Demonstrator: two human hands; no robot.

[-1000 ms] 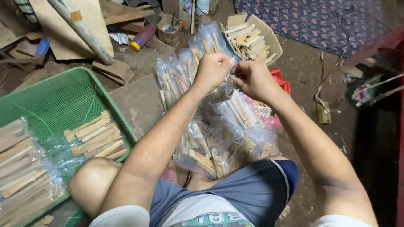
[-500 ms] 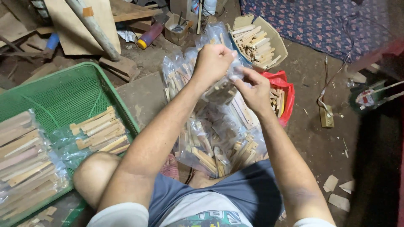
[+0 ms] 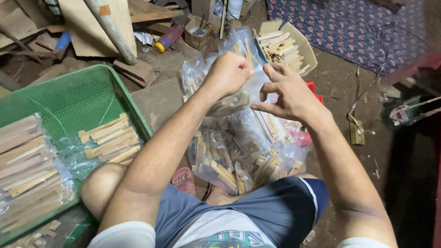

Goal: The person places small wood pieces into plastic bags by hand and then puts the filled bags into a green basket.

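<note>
My left hand (image 3: 227, 73) is closed around the top of a clear plastic bag of small wooden pieces (image 3: 226, 104), held above my lap. My right hand (image 3: 287, 92) is beside it, thumb and forefinger pinching the bag's plastic near its neck. Under both hands lies a heap of similar clear bags filled with wooden pieces (image 3: 239, 156), spreading over the floor and my legs.
A green plastic basket (image 3: 69, 98) at the left holds several bagged bundles of wooden sticks (image 3: 108, 138). A cardboard box of loose wooden sticks (image 3: 287, 46) sits beyond the hands. Scrap boards, a pipe and a red-and-yellow bottle (image 3: 169, 37) lie at the back; a patterned cloth (image 3: 349, 27) is far right.
Both hands have shifted slightly with the bag between them. My right hand has opened its fingers more and now pinches the plastic at the bag's side.
</note>
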